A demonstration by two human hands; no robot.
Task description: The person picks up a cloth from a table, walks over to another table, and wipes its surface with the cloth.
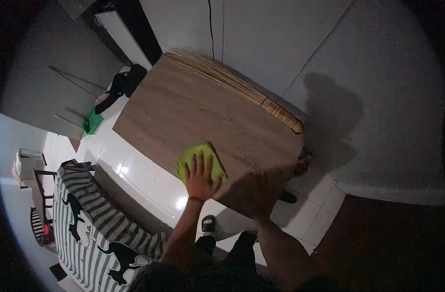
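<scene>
Flat beneath the parted fingers of the left hand (200, 186), a yellow-green cloth (216, 168) lies at the near edge of the bench (154, 102), its long axis unclear; the right hand (259, 192), farther from it, is in shadow, its fingers' state impossible to tell. Beyond the fingers, a stick broom (244, 91) lines the far edge, while well to their left a green container (91, 122) stands on the floor (140, 170), contents indistinct.

My left hand (201, 182) hides part of the flat yellow-green cloth (216, 168). Shadow swallows my right hand (258, 194); I can't make out its fingers. I can't tell what stands beneath the green-and-white striped cat-print cover (93, 194), nor 1 dark object (303, 163) beside the brown wood-grained tabletop (183, 107).
</scene>
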